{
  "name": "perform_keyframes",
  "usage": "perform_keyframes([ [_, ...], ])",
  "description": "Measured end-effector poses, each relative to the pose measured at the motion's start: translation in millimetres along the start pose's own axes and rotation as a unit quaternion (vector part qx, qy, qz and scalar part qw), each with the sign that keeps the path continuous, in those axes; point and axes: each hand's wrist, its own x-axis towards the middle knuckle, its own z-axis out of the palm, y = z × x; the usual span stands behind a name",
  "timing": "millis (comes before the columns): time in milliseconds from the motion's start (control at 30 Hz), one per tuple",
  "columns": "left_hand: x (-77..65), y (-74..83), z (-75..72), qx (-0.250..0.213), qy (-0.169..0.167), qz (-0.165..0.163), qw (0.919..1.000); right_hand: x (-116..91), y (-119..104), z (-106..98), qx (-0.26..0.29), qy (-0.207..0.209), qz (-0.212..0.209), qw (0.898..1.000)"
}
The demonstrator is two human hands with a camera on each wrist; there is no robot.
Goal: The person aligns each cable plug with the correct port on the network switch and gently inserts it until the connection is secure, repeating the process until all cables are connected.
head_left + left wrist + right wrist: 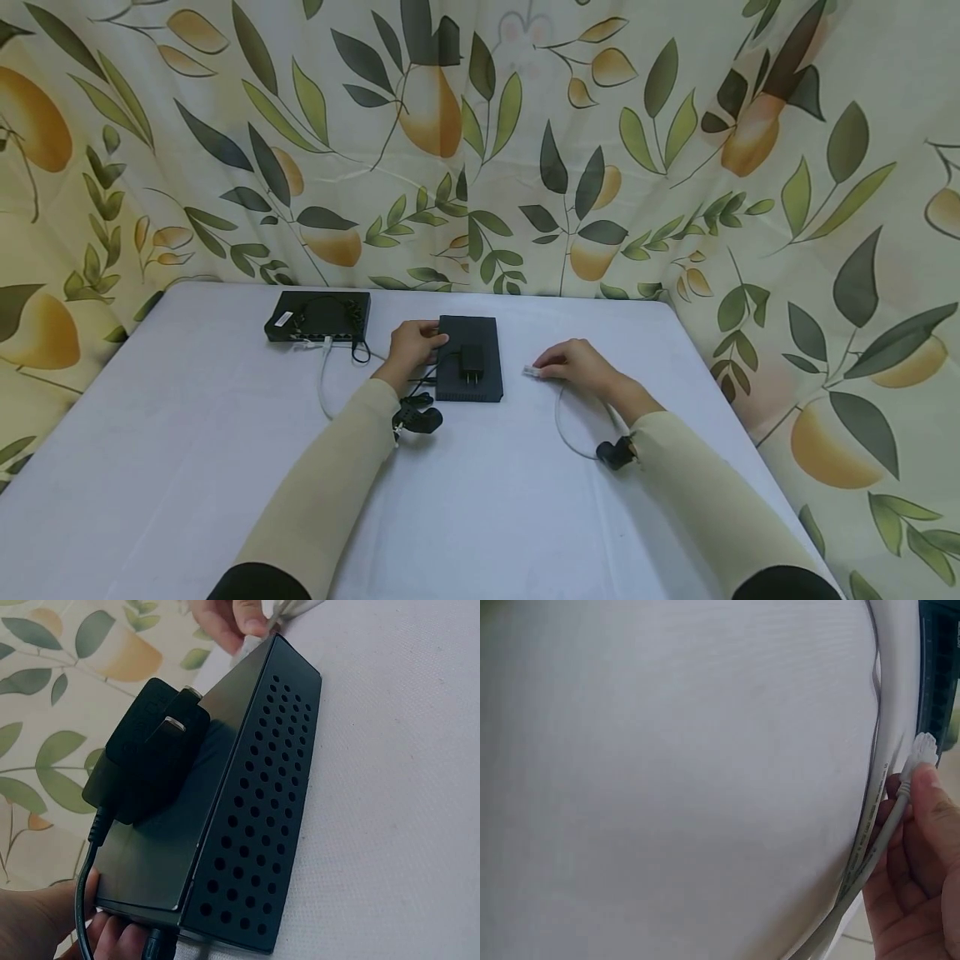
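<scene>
My left hand (pixel 412 346) grips the left side of a black network switch (pixel 487 367), thumb on top and fingers curled at its edge. A black power adapter (pixel 471 359) with two metal prongs lies on top of the switch. In the left wrist view the perforated side wall (pixel 259 802) of the switch shows, with a black lead plugged in by my fingers. To the right of the switch, my right hand (pixel 581 367) pinches the clear plug (pixel 922 750) of a grey network cable (pixel 881 832) between thumb and fingers. The plug points toward the ported side of the switch, apart from it.
At the back left stands a second black network box (pixel 318 310), with a coiled black lead on top and a white cable (pixel 324 379) plugged into its front. All stand on a white-covered table (pixel 487 500). Behind hangs a leaf-and-fruit patterned curtain (pixel 495 208).
</scene>
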Motion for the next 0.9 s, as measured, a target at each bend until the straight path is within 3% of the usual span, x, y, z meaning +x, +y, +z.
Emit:
perform_keyframes([
  [400, 2.9, -0.7, 0.0, 0.001, -0.004, -0.012, 0.9999, 6, -12, 7, 0.015, -0.015, -0.039, 0.999],
  [567, 0.6, -0.7, 0.1, -0.001, -0.002, -0.003, 1.0, 8, -16, 9, 0.011, -0.021, -0.045, 0.999],
  [900, -1.2, -0.1, -0.2, -0.003, 0.002, 0.004, 1.0, 15, -21, 7, 0.005, -0.065, -0.049, 0.997],
])
